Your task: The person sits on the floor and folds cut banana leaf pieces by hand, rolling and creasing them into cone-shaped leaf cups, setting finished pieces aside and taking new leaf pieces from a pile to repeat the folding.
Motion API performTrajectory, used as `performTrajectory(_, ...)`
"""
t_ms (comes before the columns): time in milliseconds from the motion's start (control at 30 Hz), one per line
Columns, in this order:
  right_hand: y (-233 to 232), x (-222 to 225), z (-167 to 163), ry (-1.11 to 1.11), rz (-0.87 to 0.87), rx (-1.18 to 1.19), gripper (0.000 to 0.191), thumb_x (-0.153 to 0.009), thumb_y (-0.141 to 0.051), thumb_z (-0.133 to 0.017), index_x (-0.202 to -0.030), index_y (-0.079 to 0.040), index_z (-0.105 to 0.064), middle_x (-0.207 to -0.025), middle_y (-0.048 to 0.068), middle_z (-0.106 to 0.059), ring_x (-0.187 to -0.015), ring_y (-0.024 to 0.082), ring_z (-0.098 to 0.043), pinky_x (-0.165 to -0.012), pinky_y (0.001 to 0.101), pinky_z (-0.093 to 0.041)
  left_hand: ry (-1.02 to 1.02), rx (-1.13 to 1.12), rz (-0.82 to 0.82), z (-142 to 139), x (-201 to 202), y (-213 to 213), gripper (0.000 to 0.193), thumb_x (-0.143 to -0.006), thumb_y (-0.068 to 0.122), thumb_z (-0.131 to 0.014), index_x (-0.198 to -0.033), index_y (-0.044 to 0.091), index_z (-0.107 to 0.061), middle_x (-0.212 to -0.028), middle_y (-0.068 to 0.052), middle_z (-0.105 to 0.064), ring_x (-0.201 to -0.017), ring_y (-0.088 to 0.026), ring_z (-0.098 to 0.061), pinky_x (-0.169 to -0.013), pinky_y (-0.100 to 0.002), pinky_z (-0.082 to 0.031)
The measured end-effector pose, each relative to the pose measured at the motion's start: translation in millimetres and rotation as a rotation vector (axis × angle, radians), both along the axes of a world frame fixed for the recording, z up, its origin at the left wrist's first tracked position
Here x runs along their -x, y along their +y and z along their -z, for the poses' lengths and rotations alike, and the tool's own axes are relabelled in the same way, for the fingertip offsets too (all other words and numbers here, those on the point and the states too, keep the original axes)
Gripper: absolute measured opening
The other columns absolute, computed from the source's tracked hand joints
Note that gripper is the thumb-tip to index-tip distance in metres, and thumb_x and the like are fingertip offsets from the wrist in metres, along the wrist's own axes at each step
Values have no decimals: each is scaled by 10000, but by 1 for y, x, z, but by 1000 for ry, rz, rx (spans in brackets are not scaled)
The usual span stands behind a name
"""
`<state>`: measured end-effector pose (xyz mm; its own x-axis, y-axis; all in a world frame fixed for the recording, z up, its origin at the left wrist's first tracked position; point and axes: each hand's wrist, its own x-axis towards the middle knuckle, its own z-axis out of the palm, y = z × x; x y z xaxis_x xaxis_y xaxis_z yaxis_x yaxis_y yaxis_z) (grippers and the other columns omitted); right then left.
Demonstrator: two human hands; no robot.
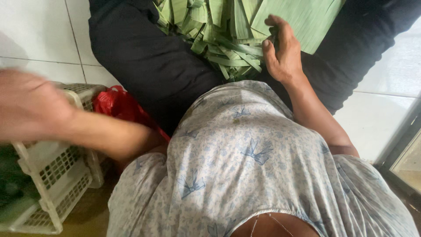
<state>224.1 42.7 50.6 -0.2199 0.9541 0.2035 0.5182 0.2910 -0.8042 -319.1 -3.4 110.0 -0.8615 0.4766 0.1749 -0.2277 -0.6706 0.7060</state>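
A: Where are the hands?

B: The right hand rests on the heap of cut banana-leaf strips in the lap, fingers curled loosely, thumb and fingertips pinching at the edge of the broad leaf piece lying on top. The left hand is out over the white plastic basket at the person's left side; it is blurred, so I cannot tell how open it is or whether it holds anything.

A: How should that pinch go?

B: In my judgement, grip near the leaf's edge and lift along the grain, since such leaves tear easily across it. Pressing the heap down with the palm would keep the strips from sliding off the dark trousers.

A: Any room to move?

B: Bare white floor tiles lie well open beyond both knees. On the left, the basket rim sits just beside a red plastic bag, both close to the thigh, so that side is tight. On the right, a dark door frame borders the tiles.
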Motion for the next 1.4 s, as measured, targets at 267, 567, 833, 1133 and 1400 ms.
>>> performTrajectory(267, 40, -2, 22, -431, 171, -3, 213, -1034, -215, -761, -1103, -56, -638, -1084, 115, -684, -892, 336, -704, -744, 450, -549, 639, 702, 1417, 71, -293, 120, 275, -1090, 189, -517, -1259, 18, -653, -1024, -115, -767, -791, -163, -796, -640, -265, -640)
performTrajectory(567, 30, -13, 44, -596, 174, 2, 336, -887, -43, -670, -1219, -99, -677, -1247, 78, -704, -980, 346, -709, -777, 469, -563, 905, 1150, 1221, 106, -355, 155, 299, -982, 313, -624, -899, 31, -679, -739, -107, -773, -605, -194, -790, -568, -309, -602)
performTrajectory(833, 25, -9, 37, -561, 173, 22, 302, -898, -75, -688, -1199, -99, -701, -1193, 91, -720, -939, 343, -708, -762, 460, -563, 1291, 700, 520, 105, -376, 156, 185, -908, 227, -663, -994, 64, -680, -682, -157, -674, -610, -400, -648, -524, -478, -487)
performTrajectory(1133, 26, -21, 59, -499, 212, -28, 233, -1000, -125, -692, -1231, -103, -711, -1230, 99, -740, -907, 331, -725, -784, 428, -573, 682, 556, 855, 96, -282, 155, 64, -1097, 70, -636, -1098, 13, -666, -892, -48, -690, -785, -115, -610, -746, -312, -489)
performTrajectory(1400, 42, -13, 78, 1213, 249, 929, 587, -1006, -441, -607, -1388, 3, -574, -1271, 158, -699, -1120, 249, -714, -971, 401, -606, 124, 368, 1189, 117, -256, 140, 174, -1066, 66, -662, -1235, 30, -650, -1031, -30, -695, -954, -106, -599, -918, -296, -496)
